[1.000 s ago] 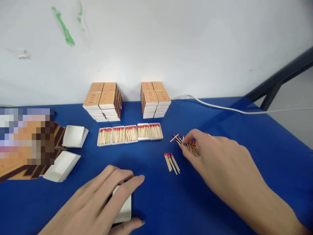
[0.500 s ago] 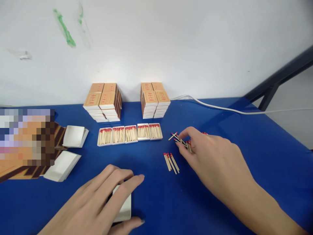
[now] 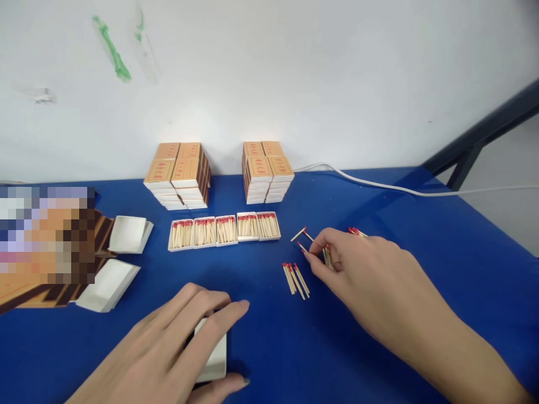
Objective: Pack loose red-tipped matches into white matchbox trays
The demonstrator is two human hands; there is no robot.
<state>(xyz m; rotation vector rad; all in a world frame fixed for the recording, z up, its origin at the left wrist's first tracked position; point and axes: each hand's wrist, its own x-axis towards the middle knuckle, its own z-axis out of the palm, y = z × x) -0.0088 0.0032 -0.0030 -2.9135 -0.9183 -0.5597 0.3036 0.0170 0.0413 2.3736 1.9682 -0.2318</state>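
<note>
My left hand (image 3: 168, 342) curves over a small white matchbox tray (image 3: 214, 359) at the front of the blue table, fingers across it and thumb along its near edge. Its inside is mostly hidden. To the right, thumb and forefinger of my right hand (image 3: 362, 275) are pinched together at red-tipped matches (image 3: 302, 247); how many are between the fingertips I cannot tell. More loose matches (image 3: 326, 257) lie partly under that palm, and a small group of matches (image 3: 295, 279) lies just left of it.
Several filled match trays (image 3: 226, 230) stand in a row. Behind them are two stacks of matchboxes, a left stack (image 3: 185, 171) and a right stack (image 3: 269, 168). White trays (image 3: 110, 283) lie at the left beside a blurred-out area. A white cable (image 3: 379, 188) runs along the wall.
My right hand has shifted slightly, its fingertips now nearer together at the matches. The loose matches there lie differently. My left hand and the tray have stayed put.
</note>
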